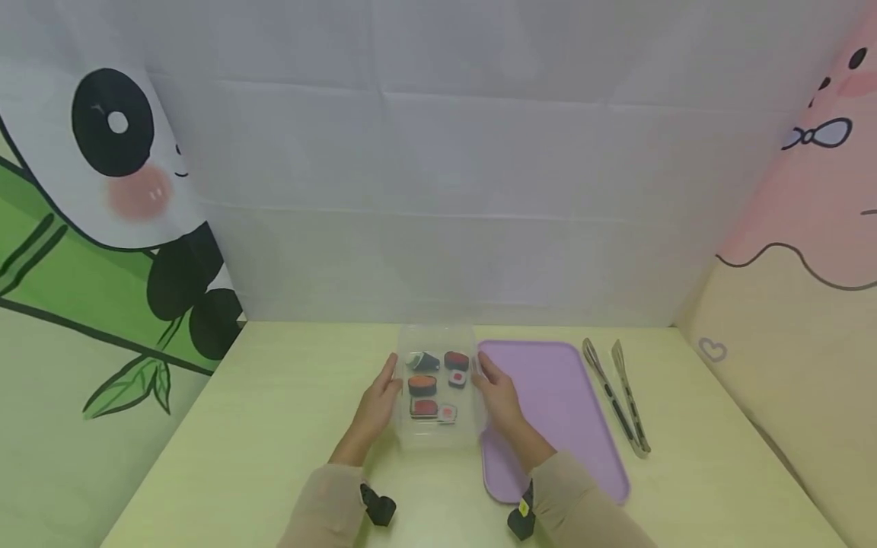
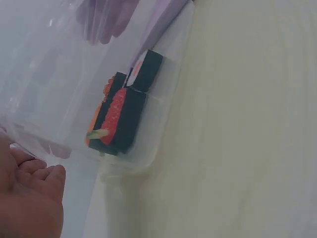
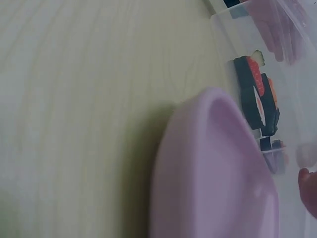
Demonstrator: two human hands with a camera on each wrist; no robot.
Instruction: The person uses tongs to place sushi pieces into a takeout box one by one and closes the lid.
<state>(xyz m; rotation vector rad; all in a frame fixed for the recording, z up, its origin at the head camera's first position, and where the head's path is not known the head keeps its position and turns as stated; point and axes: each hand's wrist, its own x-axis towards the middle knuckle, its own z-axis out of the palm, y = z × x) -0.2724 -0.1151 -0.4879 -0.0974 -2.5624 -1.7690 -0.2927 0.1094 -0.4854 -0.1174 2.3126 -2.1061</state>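
Note:
A clear plastic box point(image 1: 438, 437) with several sushi pieces inside is held between both hands in the head view. My left hand point(image 1: 375, 405) grips its left side, and my right hand point(image 1: 502, 399) grips the right side. Among the pieces are an orange-topped sushi point(image 1: 422, 385), a red-topped sushi point(image 1: 456, 361) and a small white roll with a red centre point(image 1: 457, 377). Through the box wall, the left wrist view shows dark-sided red sushi point(image 2: 121, 119) leaning together near one end. Only a fingertip of the right hand point(image 3: 309, 191) appears in the right wrist view.
A purple tray point(image 1: 562, 411) lies on the pale wooden table point(image 1: 274, 426), just right of the box and partly under my right forearm. Metal tongs point(image 1: 626, 403) lie spread beyond its right edge. A grey-white cloth point(image 1: 438, 167) hangs behind the table, with printed panels at both sides.

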